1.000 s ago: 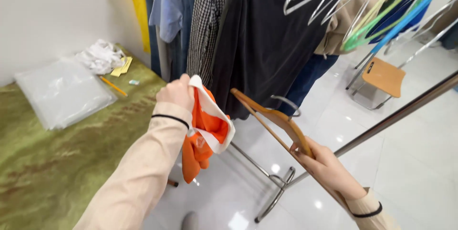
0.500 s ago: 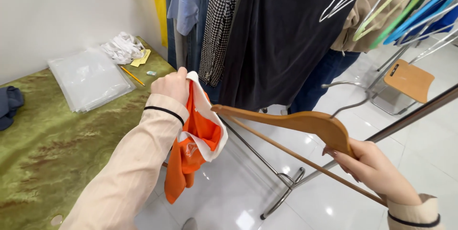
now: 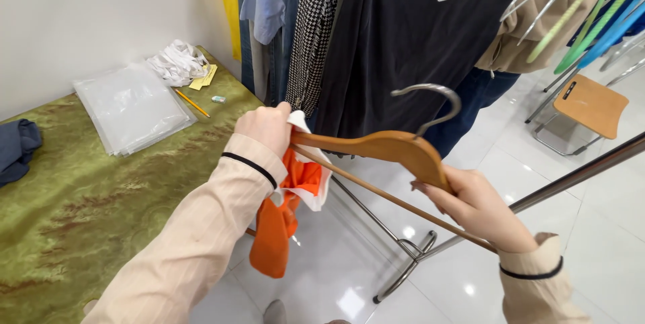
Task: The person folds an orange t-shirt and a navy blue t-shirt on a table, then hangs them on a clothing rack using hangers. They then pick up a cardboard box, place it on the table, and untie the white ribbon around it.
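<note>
The left hand (image 3: pixel 267 128) is closed around the collar of an orange and white garment (image 3: pixel 289 210), which is held against one end of a wooden hanger (image 3: pixel 386 153). The rest of the garment hangs down below that hand, over the white tiled floor (image 3: pixel 598 216). The right hand (image 3: pixel 480 206) is clamped on the other shoulder of the hanger, near its lower bar, and the metal hook (image 3: pixel 430 99) is seen standing up between the two hands. Just behind the hanger, a rail of clothes is hung: a black garment (image 3: pixel 403 35) and a houndstooth garment (image 3: pixel 312 28) beside it. To the left, a green bench (image 3: pixel 80 210) is covered with a stack of clear plastic bags (image 3: pixel 131 106), a pencil (image 3: pixel 192 103) and crumpled white paper (image 3: pixel 176 62). A small wooden stool (image 3: pixel 591 106) is seen at the far right.
</note>
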